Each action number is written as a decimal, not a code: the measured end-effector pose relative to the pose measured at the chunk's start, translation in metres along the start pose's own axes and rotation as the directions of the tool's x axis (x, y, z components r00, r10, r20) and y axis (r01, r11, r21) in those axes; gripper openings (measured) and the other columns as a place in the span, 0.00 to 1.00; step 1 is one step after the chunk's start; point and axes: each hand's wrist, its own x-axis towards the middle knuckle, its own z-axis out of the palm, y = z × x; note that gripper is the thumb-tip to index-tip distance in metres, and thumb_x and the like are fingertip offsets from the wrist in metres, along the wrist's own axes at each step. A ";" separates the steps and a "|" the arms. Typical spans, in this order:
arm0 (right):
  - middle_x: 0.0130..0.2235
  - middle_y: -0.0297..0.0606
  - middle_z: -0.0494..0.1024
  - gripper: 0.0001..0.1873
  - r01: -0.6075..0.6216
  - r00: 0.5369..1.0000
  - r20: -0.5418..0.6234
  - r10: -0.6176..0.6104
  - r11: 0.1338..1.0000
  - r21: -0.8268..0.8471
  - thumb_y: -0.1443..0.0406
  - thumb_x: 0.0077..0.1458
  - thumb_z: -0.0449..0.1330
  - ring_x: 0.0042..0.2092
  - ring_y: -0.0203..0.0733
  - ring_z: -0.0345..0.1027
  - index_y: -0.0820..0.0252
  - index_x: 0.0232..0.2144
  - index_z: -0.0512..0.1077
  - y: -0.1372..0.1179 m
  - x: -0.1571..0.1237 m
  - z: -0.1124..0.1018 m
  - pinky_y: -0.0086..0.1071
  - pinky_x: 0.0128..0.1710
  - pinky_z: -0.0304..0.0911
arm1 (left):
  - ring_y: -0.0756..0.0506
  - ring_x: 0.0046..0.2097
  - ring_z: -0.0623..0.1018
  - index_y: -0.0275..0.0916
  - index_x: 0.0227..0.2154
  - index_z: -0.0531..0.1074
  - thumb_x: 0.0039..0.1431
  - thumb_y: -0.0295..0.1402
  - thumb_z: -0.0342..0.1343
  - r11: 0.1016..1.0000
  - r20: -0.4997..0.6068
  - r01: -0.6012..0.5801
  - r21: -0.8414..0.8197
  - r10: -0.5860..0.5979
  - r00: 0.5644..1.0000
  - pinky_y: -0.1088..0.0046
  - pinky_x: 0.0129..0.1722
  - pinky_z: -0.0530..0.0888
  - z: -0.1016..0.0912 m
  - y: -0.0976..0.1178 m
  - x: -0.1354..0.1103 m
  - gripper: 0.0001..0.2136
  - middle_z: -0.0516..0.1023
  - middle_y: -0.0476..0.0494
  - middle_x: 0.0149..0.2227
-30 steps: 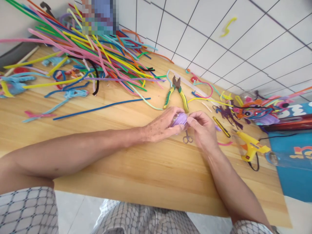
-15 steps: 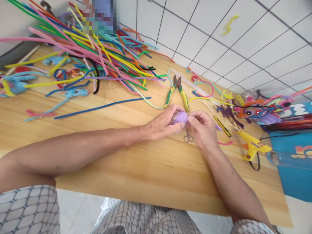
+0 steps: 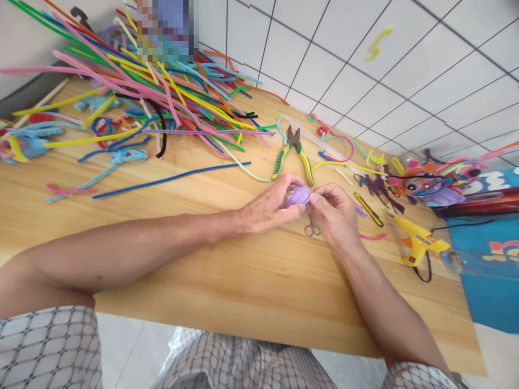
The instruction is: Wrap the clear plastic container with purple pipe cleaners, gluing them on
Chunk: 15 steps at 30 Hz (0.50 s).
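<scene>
My left hand [image 3: 272,206] is wrapped round a small bundle of coiled purple pipe cleaner [image 3: 298,196], with something clear showing at its left side. At the bundle's right edge my right hand [image 3: 333,210] pinches with thumb and forefinger. What lies between those fingertips is too small to make out. Under the hands a small pair of scissors [image 3: 312,229] lies on the table, its handle loops showing and its blades mostly hidden. Just beyond the hands rest pliers [image 3: 293,154] with yellow and green handles, their jaws pointing away from me.
A big heap of colourful pipe cleaners [image 3: 162,97] spreads over the back left of the wooden table [image 3: 227,286]. To the right lie a yellow cutter knife [image 3: 368,209], a yellow glue gun [image 3: 417,237] and a colourful pipe-cleaner figure [image 3: 425,183]. A tiled wall [image 3: 324,54] rises behind.
Both hands stay at nearly the same spot around the purple bundle, with only slight finger movement. The whole view has shifted a little.
</scene>
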 end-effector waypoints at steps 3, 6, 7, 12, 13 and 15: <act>0.31 0.30 0.78 0.19 -0.010 1.000 -0.003 0.010 1.000 0.014 0.50 0.51 0.79 0.31 0.37 0.70 0.50 0.31 0.77 -0.001 -0.001 0.001 0.35 0.33 0.72 | 0.37 0.58 0.78 0.39 0.55 0.66 0.66 0.45 0.58 0.999 0.009 -0.012 0.036 0.011 1.000 0.55 0.60 0.79 -0.001 -0.002 0.001 0.21 0.78 0.36 0.54; 0.30 0.30 0.77 0.19 -0.022 1.000 -0.016 0.023 0.999 0.032 0.49 0.49 0.80 0.30 0.37 0.69 0.50 0.30 0.77 -0.001 -0.001 0.002 0.34 0.32 0.71 | 0.36 0.61 0.77 0.36 0.58 0.67 0.67 0.46 0.57 0.995 0.034 -0.041 0.089 0.038 0.999 0.53 0.64 0.76 -0.003 -0.003 0.002 0.24 0.76 0.32 0.58; 0.30 0.30 0.77 0.19 -0.026 0.999 -0.022 0.026 0.999 0.034 0.49 0.49 0.80 0.30 0.37 0.69 0.50 0.30 0.77 -0.001 -0.001 0.003 0.34 0.32 0.70 | 0.36 0.61 0.77 0.36 0.59 0.67 0.67 0.46 0.57 0.993 0.041 -0.050 0.103 0.046 0.998 0.52 0.64 0.76 -0.003 -0.004 0.002 0.24 0.76 0.31 0.58; 0.29 0.29 0.76 0.19 -0.007 1.000 -0.019 0.007 1.000 0.012 0.50 0.51 0.78 0.29 0.36 0.68 0.51 0.30 0.76 0.001 -0.002 0.004 0.33 0.30 0.68 | 0.38 0.57 0.78 0.38 0.57 0.69 0.67 0.45 0.56 0.994 0.037 -0.050 0.098 0.047 0.998 0.55 0.63 0.76 -0.004 -0.003 0.002 0.21 0.77 0.36 0.55; 0.29 0.29 0.76 0.19 0.007 1.000 -0.017 -0.007 1.000 -0.004 0.50 0.52 0.78 0.29 0.37 0.68 0.51 0.31 0.76 0.001 -0.003 0.004 0.33 0.30 0.68 | 0.39 0.57 0.78 0.38 0.56 0.69 0.67 0.45 0.57 0.995 0.031 -0.046 0.083 0.044 0.999 0.56 0.62 0.77 -0.004 -0.003 0.002 0.20 0.77 0.36 0.54; 0.30 0.29 0.77 0.18 0.041 0.999 -0.021 -0.042 0.998 -0.052 0.50 0.54 0.77 0.30 0.38 0.69 0.51 0.31 0.76 0.000 -0.005 0.005 0.33 0.32 0.69 | 0.39 0.56 0.78 0.39 0.54 0.70 0.67 0.45 0.57 0.998 0.021 -0.035 0.054 0.034 0.999 0.56 0.60 0.77 -0.004 -0.002 0.002 0.19 0.78 0.37 0.53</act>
